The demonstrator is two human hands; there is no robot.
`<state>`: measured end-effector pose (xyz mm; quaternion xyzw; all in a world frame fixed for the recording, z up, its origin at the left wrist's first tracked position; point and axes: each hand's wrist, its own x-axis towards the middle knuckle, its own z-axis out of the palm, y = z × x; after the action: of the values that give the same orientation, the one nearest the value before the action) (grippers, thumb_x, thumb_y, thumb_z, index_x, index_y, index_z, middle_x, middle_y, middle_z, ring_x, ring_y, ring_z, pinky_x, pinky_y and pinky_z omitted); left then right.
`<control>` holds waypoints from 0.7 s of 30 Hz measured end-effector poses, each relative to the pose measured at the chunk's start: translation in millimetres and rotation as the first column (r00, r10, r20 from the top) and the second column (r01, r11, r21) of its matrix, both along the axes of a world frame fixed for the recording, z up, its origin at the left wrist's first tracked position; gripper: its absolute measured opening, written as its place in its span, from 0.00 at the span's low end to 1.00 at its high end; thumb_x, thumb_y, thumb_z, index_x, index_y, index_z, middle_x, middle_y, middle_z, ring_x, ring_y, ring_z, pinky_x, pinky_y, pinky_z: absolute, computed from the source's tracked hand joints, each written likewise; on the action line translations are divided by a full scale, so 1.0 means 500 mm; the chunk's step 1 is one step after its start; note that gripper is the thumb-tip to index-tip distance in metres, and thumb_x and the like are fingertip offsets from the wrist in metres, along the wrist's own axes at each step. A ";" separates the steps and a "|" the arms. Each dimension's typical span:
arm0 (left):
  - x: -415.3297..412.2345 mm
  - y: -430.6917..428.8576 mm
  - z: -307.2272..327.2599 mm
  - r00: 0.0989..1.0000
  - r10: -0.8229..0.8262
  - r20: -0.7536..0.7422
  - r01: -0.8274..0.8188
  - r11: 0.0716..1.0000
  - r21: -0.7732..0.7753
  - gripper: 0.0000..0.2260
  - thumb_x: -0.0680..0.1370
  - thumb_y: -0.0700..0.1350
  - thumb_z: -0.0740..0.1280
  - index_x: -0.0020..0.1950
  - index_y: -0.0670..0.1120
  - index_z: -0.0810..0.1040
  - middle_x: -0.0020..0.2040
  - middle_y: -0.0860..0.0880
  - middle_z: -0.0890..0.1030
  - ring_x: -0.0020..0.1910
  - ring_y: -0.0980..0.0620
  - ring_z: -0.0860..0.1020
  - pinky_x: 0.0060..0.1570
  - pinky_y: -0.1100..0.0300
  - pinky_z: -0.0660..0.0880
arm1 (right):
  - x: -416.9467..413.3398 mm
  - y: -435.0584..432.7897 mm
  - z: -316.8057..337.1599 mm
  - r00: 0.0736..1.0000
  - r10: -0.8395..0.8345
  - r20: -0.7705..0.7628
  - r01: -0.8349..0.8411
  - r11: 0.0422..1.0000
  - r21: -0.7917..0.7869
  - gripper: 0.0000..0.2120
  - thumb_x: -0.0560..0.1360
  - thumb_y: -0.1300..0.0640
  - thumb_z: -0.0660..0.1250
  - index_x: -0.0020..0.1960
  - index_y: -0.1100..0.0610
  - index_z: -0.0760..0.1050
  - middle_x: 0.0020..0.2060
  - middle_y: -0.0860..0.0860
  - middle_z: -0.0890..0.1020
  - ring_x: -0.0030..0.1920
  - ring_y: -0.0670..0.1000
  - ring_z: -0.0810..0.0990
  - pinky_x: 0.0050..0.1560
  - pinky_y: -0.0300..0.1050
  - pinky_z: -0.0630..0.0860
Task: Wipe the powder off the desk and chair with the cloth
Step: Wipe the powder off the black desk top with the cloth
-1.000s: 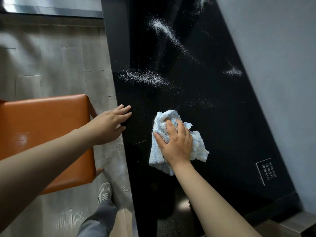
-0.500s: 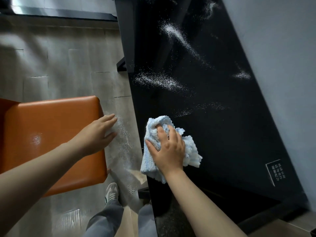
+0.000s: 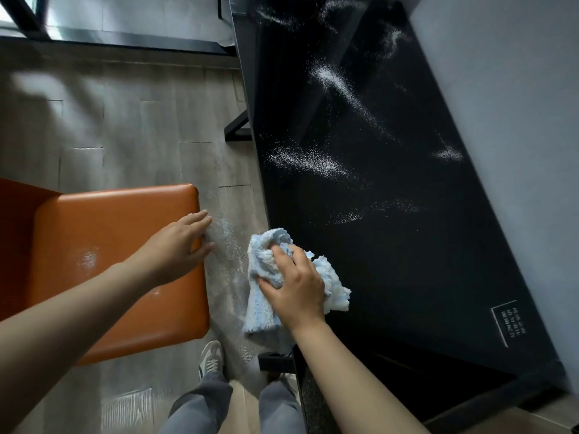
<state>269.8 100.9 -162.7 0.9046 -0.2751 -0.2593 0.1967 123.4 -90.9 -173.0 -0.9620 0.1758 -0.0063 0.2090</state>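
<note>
- The right grip (image 3: 296, 286), a bare hand, is closed round a bunched pale blue cloth (image 3: 261, 311), with the fingers curled into its folds.
- The cloth is pressed under this grip's palm at the left edge of the black bench (image 3: 407, 261). Its lower part sticks out below and left of the grip, past the bench edge and over the floor (image 3: 141, 130).
- The left grip (image 3: 178, 245), also a bare hand, is spread flat with straight fingers, and nothing is held in it. It is laid over the right edge of the orange chair (image 3: 109, 239) seat, the fingertips reaching just past that edge.
- The two grips are near each other but apart, with the left one set slightly farther from the body.
- A broad powder patch (image 3: 310, 161) is seen on the bench beyond the right grip, well apart from it.
- A faint powder trail (image 3: 376, 211) lies nearer, beyond and to the right of that grip.
- A long powder streak (image 3: 341, 86) is found farther off still, and a small powder smear (image 3: 448, 155) lies far to the right.
- A pale powder spot (image 3: 88, 259) is seen on the chair seat, to the left of the left grip.
- Scattered floor powder (image 3: 228, 236) is visible between the two grips.
- A printed label (image 3: 509, 322) is marked on the bench, well to the right of the right grip.
- A shoe (image 3: 211, 358) and grey trouser legs (image 3: 200, 405) are seen below both grips.
</note>
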 end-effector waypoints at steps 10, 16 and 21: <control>-0.016 -0.062 0.058 0.996 -0.084 0.022 0.086 0.992 -0.095 0.27 0.79 0.52 0.63 0.77 0.47 0.61 0.77 0.50 0.60 0.75 0.50 0.60 0.71 0.55 0.62 | -0.047 -0.104 0.106 0.948 -0.257 0.185 0.244 0.965 0.093 0.28 0.69 0.45 0.74 0.66 0.53 0.73 0.59 0.50 0.75 0.54 0.50 0.77 0.49 0.44 0.77; -0.047 -0.203 0.094 0.981 -0.187 0.054 0.194 0.968 -0.159 0.28 0.79 0.52 0.63 0.77 0.48 0.60 0.77 0.50 0.61 0.75 0.51 0.60 0.70 0.58 0.61 | -0.111 -0.278 0.147 0.862 -0.455 0.222 0.449 0.890 0.081 0.29 0.70 0.45 0.73 0.68 0.52 0.72 0.61 0.49 0.74 0.56 0.49 0.76 0.51 0.41 0.72; -0.069 -0.336 0.102 0.972 -0.226 0.063 0.232 0.968 -0.100 0.32 0.77 0.55 0.66 0.77 0.48 0.59 0.76 0.51 0.61 0.74 0.52 0.62 0.69 0.59 0.63 | -0.160 -0.451 0.163 0.807 -0.534 0.253 0.542 0.839 0.042 0.29 0.71 0.44 0.72 0.69 0.51 0.71 0.60 0.48 0.74 0.55 0.49 0.77 0.49 0.42 0.72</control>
<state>235.3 -67.3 -111.6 0.8614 -0.3962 -0.2419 0.2062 43.5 -316.6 -91.7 -0.8669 0.4125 -0.1915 0.2039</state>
